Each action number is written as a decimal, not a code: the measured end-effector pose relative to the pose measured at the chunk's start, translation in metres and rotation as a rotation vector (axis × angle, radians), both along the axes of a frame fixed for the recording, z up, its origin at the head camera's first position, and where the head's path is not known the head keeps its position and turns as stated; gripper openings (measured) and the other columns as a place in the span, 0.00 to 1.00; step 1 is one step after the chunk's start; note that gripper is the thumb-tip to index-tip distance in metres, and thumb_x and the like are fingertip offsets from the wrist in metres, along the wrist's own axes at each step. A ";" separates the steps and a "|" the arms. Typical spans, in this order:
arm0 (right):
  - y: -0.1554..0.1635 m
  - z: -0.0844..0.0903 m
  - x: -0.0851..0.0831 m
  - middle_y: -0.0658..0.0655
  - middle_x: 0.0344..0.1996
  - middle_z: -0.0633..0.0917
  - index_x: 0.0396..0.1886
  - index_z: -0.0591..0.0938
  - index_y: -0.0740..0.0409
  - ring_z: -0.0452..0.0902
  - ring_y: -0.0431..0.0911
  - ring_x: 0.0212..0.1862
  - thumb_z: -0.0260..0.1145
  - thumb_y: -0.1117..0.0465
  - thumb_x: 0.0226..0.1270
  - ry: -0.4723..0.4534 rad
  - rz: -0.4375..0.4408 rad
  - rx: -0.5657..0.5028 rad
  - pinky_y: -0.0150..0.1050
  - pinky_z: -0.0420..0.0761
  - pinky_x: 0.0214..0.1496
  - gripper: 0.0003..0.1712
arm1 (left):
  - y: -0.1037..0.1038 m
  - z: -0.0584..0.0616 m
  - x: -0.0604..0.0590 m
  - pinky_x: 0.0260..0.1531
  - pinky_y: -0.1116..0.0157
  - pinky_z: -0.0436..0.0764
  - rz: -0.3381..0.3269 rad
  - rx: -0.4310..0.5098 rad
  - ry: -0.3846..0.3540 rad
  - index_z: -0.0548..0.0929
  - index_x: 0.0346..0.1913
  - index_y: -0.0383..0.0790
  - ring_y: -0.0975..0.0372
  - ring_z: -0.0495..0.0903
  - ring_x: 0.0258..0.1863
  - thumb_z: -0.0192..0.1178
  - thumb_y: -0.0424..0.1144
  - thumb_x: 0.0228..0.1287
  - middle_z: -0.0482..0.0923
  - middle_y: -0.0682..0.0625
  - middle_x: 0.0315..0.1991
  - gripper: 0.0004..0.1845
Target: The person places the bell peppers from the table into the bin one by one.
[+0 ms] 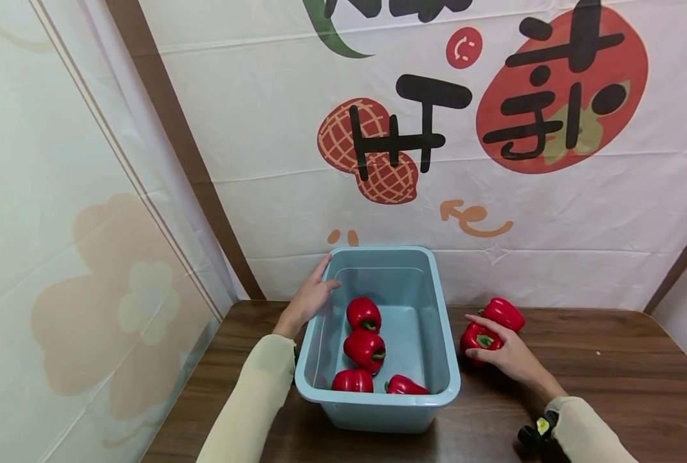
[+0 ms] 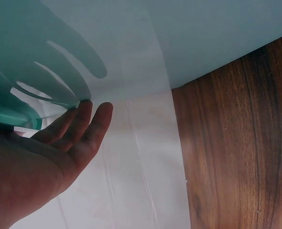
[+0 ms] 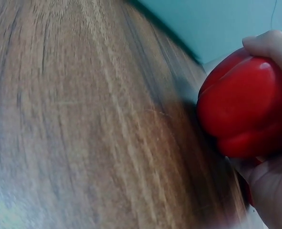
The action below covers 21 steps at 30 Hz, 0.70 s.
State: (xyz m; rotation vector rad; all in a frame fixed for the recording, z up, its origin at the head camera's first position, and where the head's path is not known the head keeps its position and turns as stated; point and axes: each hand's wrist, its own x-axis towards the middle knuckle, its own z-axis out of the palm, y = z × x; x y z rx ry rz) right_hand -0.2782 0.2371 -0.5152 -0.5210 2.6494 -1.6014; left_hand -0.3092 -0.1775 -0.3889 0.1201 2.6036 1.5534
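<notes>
My left hand (image 1: 311,297) holds the left rim of a light blue plastic tub (image 1: 448,360), thumb over the inner side. In the left wrist view its fingers (image 2: 100,126) lie along the tub's outer wall. Several red bell peppers (image 1: 364,349) lie inside the tub, toward its left and near side. To the right of the tub, my right hand (image 1: 514,355) grips a red bell pepper (image 1: 475,335), its green stem facing up between thumb and fingers. In the right wrist view this pepper (image 3: 246,109) appears close to the tabletop. Another red bell pepper (image 1: 502,314) sits just behind it.
The tub stands on a dark wooden table (image 1: 621,366). A white printed cloth (image 1: 274,193) hangs close behind the table, and a pale flowered panel (image 1: 48,257) rises on the left. A dark wrist strap (image 1: 531,436) is on the right sleeve.
</notes>
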 end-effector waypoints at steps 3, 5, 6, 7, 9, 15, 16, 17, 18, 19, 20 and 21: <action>0.000 0.001 0.000 0.63 0.57 0.76 0.71 0.70 0.51 0.72 0.59 0.54 0.74 0.56 0.58 -0.003 0.004 0.008 0.40 0.83 0.44 0.41 | 0.000 -0.001 -0.001 0.61 0.33 0.65 -0.001 0.007 0.001 0.47 0.79 0.63 0.42 0.60 0.72 0.47 0.47 0.73 0.49 0.48 0.79 0.36; 0.001 0.001 0.000 0.63 0.57 0.76 0.71 0.71 0.50 0.72 0.59 0.55 0.74 0.56 0.58 -0.005 -0.004 0.009 0.41 0.82 0.44 0.41 | 0.000 -0.001 -0.001 0.62 0.33 0.65 -0.001 0.014 0.002 0.47 0.79 0.63 0.43 0.60 0.72 0.47 0.46 0.73 0.49 0.49 0.79 0.36; 0.001 0.001 0.000 0.63 0.57 0.76 0.71 0.71 0.50 0.72 0.59 0.55 0.74 0.56 0.58 -0.004 -0.008 0.010 0.41 0.82 0.44 0.40 | -0.001 -0.001 -0.001 0.62 0.33 0.64 -0.003 0.017 0.003 0.47 0.79 0.63 0.43 0.60 0.72 0.47 0.46 0.73 0.49 0.49 0.79 0.36; 0.002 0.002 -0.001 0.64 0.57 0.76 0.71 0.70 0.51 0.72 0.59 0.54 0.74 0.56 0.58 0.001 -0.006 0.016 0.42 0.82 0.44 0.40 | -0.001 -0.001 -0.001 0.62 0.33 0.64 -0.005 0.019 0.005 0.47 0.79 0.63 0.43 0.60 0.72 0.47 0.46 0.73 0.49 0.49 0.79 0.36; 0.002 0.002 -0.001 0.64 0.56 0.77 0.71 0.71 0.51 0.73 0.58 0.53 0.74 0.56 0.59 0.002 -0.014 0.017 0.42 0.81 0.44 0.39 | -0.001 -0.001 -0.001 0.62 0.33 0.63 -0.010 0.027 0.007 0.47 0.79 0.63 0.43 0.60 0.72 0.47 0.46 0.73 0.49 0.49 0.79 0.36; 0.003 0.003 -0.001 0.63 0.56 0.77 0.71 0.71 0.50 0.73 0.58 0.53 0.74 0.56 0.59 -0.003 -0.002 0.018 0.42 0.82 0.44 0.39 | 0.000 -0.001 0.000 0.62 0.32 0.63 -0.017 0.044 0.008 0.46 0.79 0.63 0.42 0.60 0.72 0.47 0.46 0.73 0.49 0.49 0.79 0.36; 0.002 0.004 -0.001 0.63 0.57 0.77 0.71 0.71 0.50 0.73 0.58 0.53 0.74 0.56 0.59 -0.006 0.001 0.016 0.43 0.82 0.44 0.39 | 0.000 0.000 0.001 0.62 0.32 0.63 -0.016 0.044 0.007 0.46 0.79 0.63 0.42 0.60 0.72 0.47 0.46 0.73 0.49 0.49 0.79 0.36; 0.002 0.004 -0.001 0.63 0.57 0.77 0.71 0.71 0.50 0.73 0.58 0.53 0.73 0.56 0.59 -0.006 0.005 0.018 0.43 0.82 0.44 0.40 | 0.000 0.000 0.001 0.62 0.32 0.64 -0.015 0.044 0.006 0.46 0.79 0.63 0.42 0.60 0.72 0.47 0.46 0.73 0.49 0.49 0.79 0.36; 0.002 0.005 0.000 0.63 0.58 0.76 0.71 0.71 0.49 0.72 0.59 0.54 0.73 0.56 0.59 -0.008 0.008 0.016 0.43 0.82 0.44 0.40 | 0.000 0.000 0.001 0.62 0.32 0.63 -0.015 0.044 0.007 0.46 0.79 0.63 0.42 0.60 0.72 0.47 0.46 0.73 0.49 0.49 0.79 0.36; 0.002 0.005 0.000 0.63 0.58 0.76 0.71 0.71 0.49 0.72 0.59 0.54 0.74 0.56 0.59 -0.011 0.010 0.012 0.43 0.82 0.44 0.40 | 0.000 0.000 0.001 0.62 0.32 0.63 -0.015 0.043 0.006 0.46 0.79 0.63 0.42 0.59 0.72 0.47 0.46 0.73 0.48 0.49 0.79 0.36; 0.002 0.006 0.000 0.63 0.58 0.76 0.71 0.71 0.49 0.72 0.59 0.55 0.74 0.56 0.59 -0.012 0.010 0.011 0.44 0.82 0.44 0.40 | 0.000 0.000 0.001 0.62 0.32 0.63 -0.015 0.041 0.006 0.46 0.79 0.63 0.42 0.59 0.72 0.47 0.46 0.73 0.48 0.49 0.79 0.36; 0.002 0.007 0.000 0.63 0.58 0.76 0.71 0.71 0.49 0.71 0.60 0.55 0.74 0.56 0.59 -0.011 0.013 0.009 0.44 0.82 0.44 0.40 | 0.000 0.000 0.001 0.62 0.32 0.63 -0.015 0.043 0.004 0.46 0.79 0.63 0.42 0.59 0.72 0.47 0.46 0.73 0.48 0.49 0.79 0.37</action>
